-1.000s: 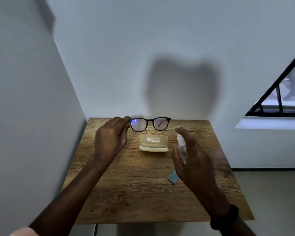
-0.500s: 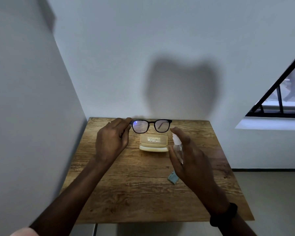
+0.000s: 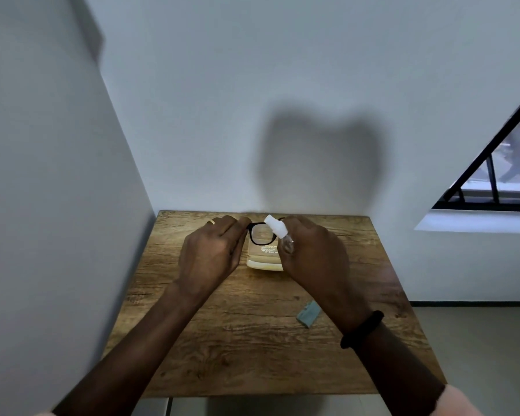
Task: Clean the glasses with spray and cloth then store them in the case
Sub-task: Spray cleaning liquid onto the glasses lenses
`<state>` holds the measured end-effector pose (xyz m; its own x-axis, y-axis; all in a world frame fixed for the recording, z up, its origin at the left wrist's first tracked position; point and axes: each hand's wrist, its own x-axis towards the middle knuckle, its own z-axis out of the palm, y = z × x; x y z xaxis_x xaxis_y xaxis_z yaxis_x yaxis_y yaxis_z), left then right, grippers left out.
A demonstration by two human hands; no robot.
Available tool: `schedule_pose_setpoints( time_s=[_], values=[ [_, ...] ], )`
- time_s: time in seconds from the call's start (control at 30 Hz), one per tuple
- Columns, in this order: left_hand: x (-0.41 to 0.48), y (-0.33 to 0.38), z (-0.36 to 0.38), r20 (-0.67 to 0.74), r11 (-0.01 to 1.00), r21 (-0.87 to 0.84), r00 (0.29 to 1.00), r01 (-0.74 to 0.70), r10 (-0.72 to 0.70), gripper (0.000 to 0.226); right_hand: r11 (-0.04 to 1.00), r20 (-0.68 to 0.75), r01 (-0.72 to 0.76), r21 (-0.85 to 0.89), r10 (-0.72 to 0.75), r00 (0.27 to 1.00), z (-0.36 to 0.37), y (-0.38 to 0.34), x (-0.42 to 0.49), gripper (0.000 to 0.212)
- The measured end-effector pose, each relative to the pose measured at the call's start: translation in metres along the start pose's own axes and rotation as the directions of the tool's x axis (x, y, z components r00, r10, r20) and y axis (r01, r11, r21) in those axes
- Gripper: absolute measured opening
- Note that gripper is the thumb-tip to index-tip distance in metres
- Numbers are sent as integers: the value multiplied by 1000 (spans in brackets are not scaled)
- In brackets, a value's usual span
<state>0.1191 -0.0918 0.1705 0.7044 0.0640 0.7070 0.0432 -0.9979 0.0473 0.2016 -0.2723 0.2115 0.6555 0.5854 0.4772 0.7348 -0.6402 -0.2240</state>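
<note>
Over at the far end of the wooden bench [image 3: 252, 340], both hands are raised close together above the cream case [image 3: 264, 262], which lies open. The left hand [image 3: 213, 253] pinches the black-framed glasses [image 3: 260, 235] by one end, fingers curled tight around it, so the frame hangs in the air just over the case. The right hand [image 3: 315, 253] is wrapped around a small clear spray bottle [image 3: 278, 232], its white top tilted toward the visible lens and nearly touching the frame; the other lens is hidden behind this hand. A black band [image 3: 362, 328] circles the right wrist. Nearer the person, a folded pale blue cloth [image 3: 307, 313] lies flat on the bench, apart from the case.
</note>
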Motion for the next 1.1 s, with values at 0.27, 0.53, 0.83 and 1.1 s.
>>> schedule_pose_setpoints(
  time_s=[0.27,0.53,0.83,1.1],
  values=[
    [-4,-1,-5,-15,999,33,1000,-9,10,22,1000,-39,21,5,-21,999,6,0,3,20],
    [-6,5,-3,-34,997,-78,999,15,-17,31,1000,-105,6,12,-5,995,8,10,3,13],
    [-1,10,21,603,208,-627,636,751,-482,18,902,-234,-33,430,147,961,-4,30,20,14],
    [27,31,27,872,-441,-472,479,763,-104,34,550,-90,-74,832,265,960,-11,8,16,9]
  ],
)
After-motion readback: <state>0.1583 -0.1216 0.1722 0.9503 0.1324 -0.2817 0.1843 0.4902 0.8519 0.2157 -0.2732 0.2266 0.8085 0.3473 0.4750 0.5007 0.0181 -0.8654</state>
